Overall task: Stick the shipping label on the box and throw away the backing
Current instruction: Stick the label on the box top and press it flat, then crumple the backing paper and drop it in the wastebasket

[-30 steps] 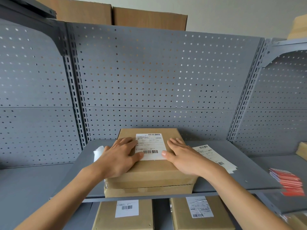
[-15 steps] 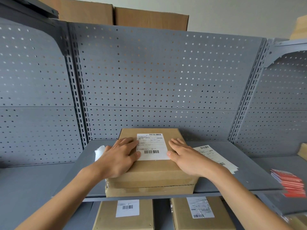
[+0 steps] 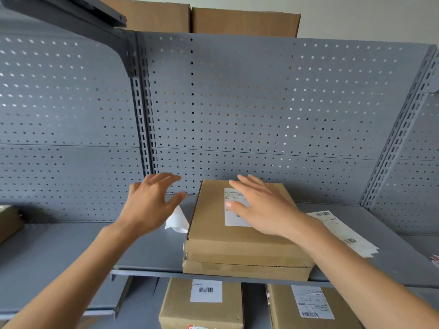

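A brown cardboard box (image 3: 213, 243) lies on the grey shelf (image 3: 147, 252) with a white shipping label (image 3: 234, 216) stuck flat on its top. My right hand (image 3: 263, 207) rests flat on the label, fingers spread, covering its right part. My left hand (image 3: 152, 203) hovers off the box to its left, fingers apart and holding nothing. Just below the left thumb a crumpled white backing paper (image 3: 177, 222) lies on the shelf beside the box's left edge.
A strip of further labels (image 3: 342, 231) lies on the shelf right of the box. Two labelled boxes (image 3: 202, 305) (image 3: 313, 307) sit on the shelf below. A perforated grey back panel (image 3: 261, 110) closes the rear. Large cartons (image 3: 244, 22) stand on top.
My left hand has lifted off the box and moved left, above the backing paper. My right hand slid left onto the label. The view has shifted, so the box sits further right.
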A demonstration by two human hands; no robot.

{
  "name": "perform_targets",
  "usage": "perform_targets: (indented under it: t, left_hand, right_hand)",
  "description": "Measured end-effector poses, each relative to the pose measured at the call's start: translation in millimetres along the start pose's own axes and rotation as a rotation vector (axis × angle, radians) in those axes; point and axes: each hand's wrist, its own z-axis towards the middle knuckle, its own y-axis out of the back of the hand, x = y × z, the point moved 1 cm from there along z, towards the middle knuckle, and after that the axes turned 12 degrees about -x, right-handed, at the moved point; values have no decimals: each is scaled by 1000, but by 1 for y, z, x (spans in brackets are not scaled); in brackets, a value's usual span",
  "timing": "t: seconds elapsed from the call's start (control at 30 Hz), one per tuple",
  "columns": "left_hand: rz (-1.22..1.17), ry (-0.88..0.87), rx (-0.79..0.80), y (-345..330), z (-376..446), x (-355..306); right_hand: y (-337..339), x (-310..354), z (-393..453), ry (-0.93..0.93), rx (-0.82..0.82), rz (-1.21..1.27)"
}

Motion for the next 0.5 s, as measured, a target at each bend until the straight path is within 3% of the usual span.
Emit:
perform_targets:
  t: [0.13,0.37,0.5]
  left_hand:
    - [116,16,67,-8,-3,23]
    - [145,-115,356,-44,-21,45]
    - [123,-126,327,-55,-22,48]
  right_hand:
    - [-15,41,31,135,-11,-51]
    - [-36,76,60,193,40,-63]
    - [-42,82,61,182,77,-56]
